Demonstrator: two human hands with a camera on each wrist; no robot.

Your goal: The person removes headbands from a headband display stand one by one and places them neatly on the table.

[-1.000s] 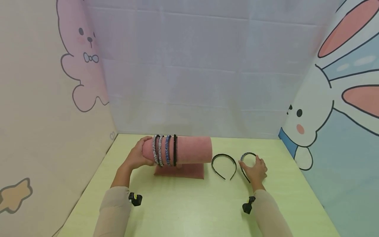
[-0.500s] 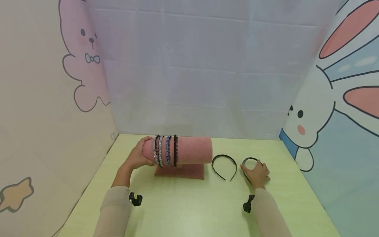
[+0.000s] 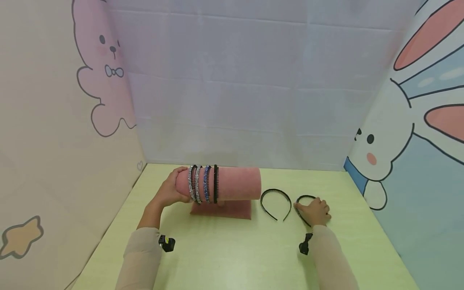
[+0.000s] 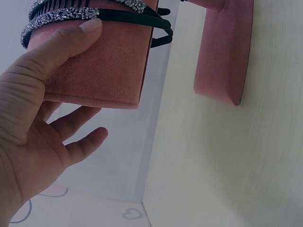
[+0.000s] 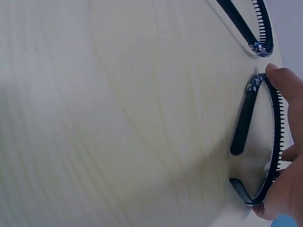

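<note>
A pink plush headband stand (image 3: 241, 183) lies at the back of the table, its roll on a flat base. My left hand (image 3: 170, 192) grips the roll's left end; in the left wrist view the thumb (image 4: 61, 52) presses on a silver glittery headband (image 4: 61, 18). Silver, blue glittery (image 3: 206, 183) and black (image 3: 216, 183) headbands sit round the roll. On the right, my right hand (image 3: 317, 212) holds a black toothed headband (image 5: 276, 127) with glittery blue-silver bits, thumb at one side and fingers at the other. Part of that headband is hidden by the hand.
Another black toothed headband (image 3: 275, 190) lies on the pale table (image 3: 232, 253) between the stand and my right hand. A grey-white cloth wall (image 3: 232, 100) closes the back. Printed side walls stand left and right.
My right hand has moved slightly toward me and to the right, and the headband it holds has come along, closer to the front. My left hand and the stand look unmoved.
</note>
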